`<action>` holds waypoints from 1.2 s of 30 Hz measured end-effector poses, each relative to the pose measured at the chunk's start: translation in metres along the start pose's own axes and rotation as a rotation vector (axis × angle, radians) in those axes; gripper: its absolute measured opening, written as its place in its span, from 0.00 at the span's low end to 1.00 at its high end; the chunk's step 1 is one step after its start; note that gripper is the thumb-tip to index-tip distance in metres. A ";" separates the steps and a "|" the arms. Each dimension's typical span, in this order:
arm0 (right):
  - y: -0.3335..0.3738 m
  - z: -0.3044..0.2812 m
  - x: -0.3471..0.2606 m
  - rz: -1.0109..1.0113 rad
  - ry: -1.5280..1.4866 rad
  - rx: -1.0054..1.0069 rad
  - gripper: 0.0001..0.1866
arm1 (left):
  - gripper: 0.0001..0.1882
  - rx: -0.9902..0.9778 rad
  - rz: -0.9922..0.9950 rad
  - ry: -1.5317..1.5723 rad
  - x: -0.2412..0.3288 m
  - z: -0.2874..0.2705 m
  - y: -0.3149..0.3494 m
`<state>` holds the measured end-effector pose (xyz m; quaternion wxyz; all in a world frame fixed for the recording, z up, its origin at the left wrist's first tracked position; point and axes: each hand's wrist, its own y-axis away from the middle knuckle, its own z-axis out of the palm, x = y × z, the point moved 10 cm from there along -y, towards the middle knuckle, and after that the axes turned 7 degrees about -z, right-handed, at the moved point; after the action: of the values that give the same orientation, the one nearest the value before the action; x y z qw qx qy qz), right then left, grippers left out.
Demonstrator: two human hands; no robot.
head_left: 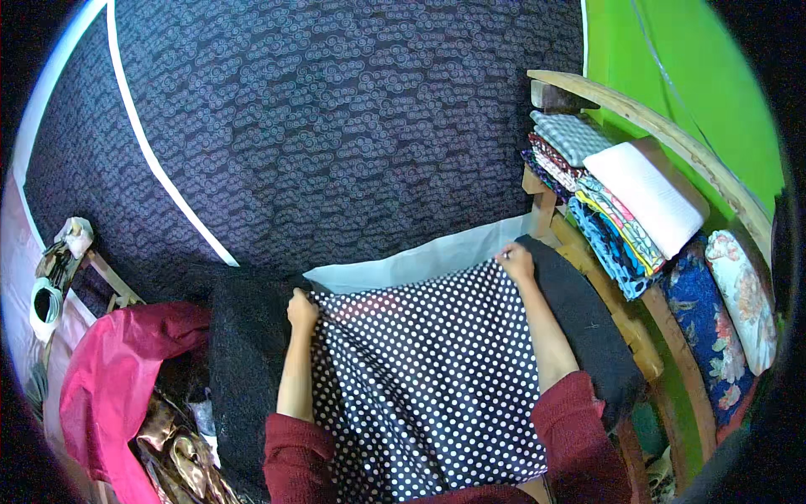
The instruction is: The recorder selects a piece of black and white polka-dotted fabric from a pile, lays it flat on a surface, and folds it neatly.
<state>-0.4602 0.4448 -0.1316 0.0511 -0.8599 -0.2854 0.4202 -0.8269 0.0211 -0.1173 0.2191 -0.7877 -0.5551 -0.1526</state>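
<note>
A black cloth with white polka dots (428,370) is stretched out in front of me, its upper edge pulled between my two hands. My left hand (302,312) is closed on its upper left corner. At the upper right corner, my right hand (515,262) pinches the edge between thumb and fingers. The cloth hangs down toward my body with slanting folds on its left side. Dark red sleeves cover both my forearms. Black fabric (243,361) lies beside my left hand, and a dark grey cloth (579,311) is draped beside my right arm.
A wooden rack (646,353) on the right bears folded cloths (613,218), a white folded cloth (651,197) and a blue floral one (709,328). Pink fabric (109,378) and shiny bronze fabric (180,454) hang at left. A dark patterned sheet (336,126) spreads beyond.
</note>
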 end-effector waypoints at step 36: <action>0.053 -0.034 0.039 -0.040 -0.232 -0.081 0.20 | 0.20 -0.096 0.098 0.423 -0.011 -0.053 0.065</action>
<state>-0.3926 0.4268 -0.1539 -0.0086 -0.8011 -0.3230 0.5038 -0.7689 -0.0343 -0.0884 0.2999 -0.7739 -0.4498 -0.3299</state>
